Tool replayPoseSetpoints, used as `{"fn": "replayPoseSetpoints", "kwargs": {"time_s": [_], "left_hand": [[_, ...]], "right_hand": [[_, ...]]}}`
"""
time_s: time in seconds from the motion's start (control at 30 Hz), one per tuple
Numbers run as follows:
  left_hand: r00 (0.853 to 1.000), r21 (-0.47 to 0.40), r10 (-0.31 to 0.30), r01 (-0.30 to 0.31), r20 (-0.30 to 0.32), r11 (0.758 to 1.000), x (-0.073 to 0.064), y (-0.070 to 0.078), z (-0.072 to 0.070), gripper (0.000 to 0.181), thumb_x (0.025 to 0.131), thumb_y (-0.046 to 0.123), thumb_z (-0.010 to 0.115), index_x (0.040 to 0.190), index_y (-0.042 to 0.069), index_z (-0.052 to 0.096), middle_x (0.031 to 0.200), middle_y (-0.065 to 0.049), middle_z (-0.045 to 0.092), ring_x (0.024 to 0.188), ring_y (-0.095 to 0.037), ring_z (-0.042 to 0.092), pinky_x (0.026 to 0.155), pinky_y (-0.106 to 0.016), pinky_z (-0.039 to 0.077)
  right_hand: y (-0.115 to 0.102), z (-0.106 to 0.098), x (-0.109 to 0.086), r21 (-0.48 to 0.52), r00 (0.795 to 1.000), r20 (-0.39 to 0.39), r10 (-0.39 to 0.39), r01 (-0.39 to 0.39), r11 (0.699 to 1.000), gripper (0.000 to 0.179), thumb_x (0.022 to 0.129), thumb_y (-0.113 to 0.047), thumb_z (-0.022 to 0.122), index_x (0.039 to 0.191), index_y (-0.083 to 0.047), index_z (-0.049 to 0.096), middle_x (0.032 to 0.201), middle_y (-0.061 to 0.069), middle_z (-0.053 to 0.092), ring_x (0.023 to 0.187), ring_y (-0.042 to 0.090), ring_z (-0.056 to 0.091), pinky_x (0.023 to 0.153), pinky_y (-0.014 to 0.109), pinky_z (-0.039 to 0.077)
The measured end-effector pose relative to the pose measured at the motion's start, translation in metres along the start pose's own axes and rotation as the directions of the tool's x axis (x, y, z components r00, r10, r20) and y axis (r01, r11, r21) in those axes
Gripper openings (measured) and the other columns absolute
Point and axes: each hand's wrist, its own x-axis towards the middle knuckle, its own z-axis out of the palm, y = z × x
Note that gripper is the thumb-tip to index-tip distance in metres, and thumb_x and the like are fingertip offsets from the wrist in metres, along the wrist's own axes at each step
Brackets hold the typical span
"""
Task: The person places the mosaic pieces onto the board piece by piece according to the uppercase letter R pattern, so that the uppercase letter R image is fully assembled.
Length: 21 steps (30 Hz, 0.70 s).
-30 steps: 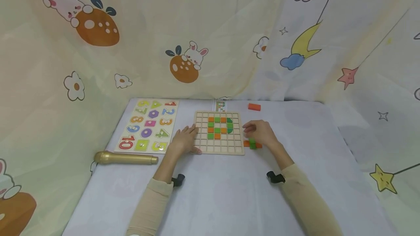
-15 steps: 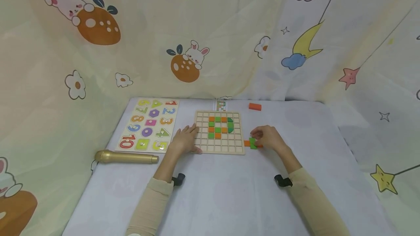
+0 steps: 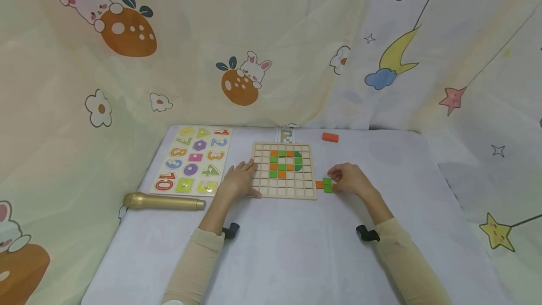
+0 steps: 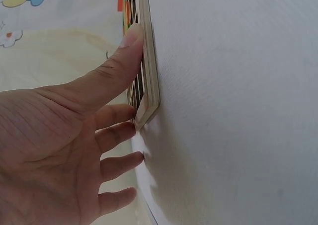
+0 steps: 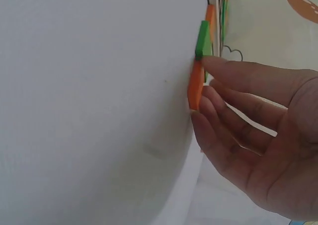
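A wooden grid board (image 3: 292,189) lies mid-table, with orange and green tiles (image 3: 274,167) set in its squares in a P shape. My left hand (image 3: 238,180) rests at its left side with fingers spread; in the left wrist view the thumb (image 4: 112,73) lies over the board's edge. Right of the board, my right hand (image 3: 353,180) pinches an orange tile (image 5: 196,88) between thumb and forefinger. Beside that tile are green tiles (image 3: 327,185), and another orange tile (image 3: 319,185) sits between them and the board.
A number and shape puzzle (image 3: 220,171) lies to the left, with a gold toy microphone (image 3: 169,202) in front of it. Behind the board is a small pattern card (image 3: 286,135). One orange cylinder-like block (image 3: 330,137) lies at the back. Printed cloth (image 3: 186,69) hangs behind the table.
My right hand has moved from beside the board's right edge, right and nearer, to the loose tiles, and its fingers now pinch an orange one. The left hand stays on the board.
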Motion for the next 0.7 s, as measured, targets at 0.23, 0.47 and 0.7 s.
{"fn": "replayPoseSetpoints", "kwargs": {"time_s": [0.23, 0.47, 0.7], "left_hand": [[1.0, -0.012, -0.008, 0.008, 0.011, 1.0, 0.001, 0.002, -0.001, 0.111, 0.075, 0.046, 0.09, 0.162, 0.005, 0.035, 0.172, -0.014, 0.023, 0.157, -0.041, 0.023, 0.126, -0.064, 0.019], [1.0, -0.013, -0.011, 0.011, 0.005, 1.0, 0.001, 0.001, 0.0, 0.112, 0.075, 0.048, 0.089, 0.163, 0.006, 0.034, 0.172, -0.013, 0.022, 0.157, -0.041, 0.023, 0.126, -0.063, 0.018], [1.0, -0.01, -0.005, 0.005, 0.001, 1.0, 0.003, -0.001, 0.002, 0.112, 0.074, 0.047, 0.09, 0.162, 0.005, 0.035, 0.172, -0.014, 0.023, 0.157, -0.041, 0.024, 0.126, -0.064, 0.02]], "right_hand": [[0.005, -0.001, -0.005, -0.009, 1.0, 0.009, 0.026, -0.025, 1.0, 0.044, 0.076, 0.004, 0.085, 0.119, -0.003, 0.074, 0.094, 0.005, 0.072, 0.087, 0.023, 0.063, 0.076, 0.035, 0.056], [0.003, -0.004, -0.002, -0.017, 0.999, -0.016, 0.034, -0.034, 0.999, 0.047, 0.076, -0.001, 0.089, 0.12, -0.004, 0.074, 0.079, 0.003, 0.069, 0.072, 0.02, 0.061, 0.063, 0.031, 0.051], [-0.012, -0.007, 0.004, 0.042, 0.995, -0.092, -0.042, 0.046, 0.998, 0.039, 0.079, -0.009, 0.089, 0.117, -0.006, 0.077, 0.082, 0.001, 0.074, 0.078, 0.022, 0.066, 0.068, 0.034, 0.053]]}}
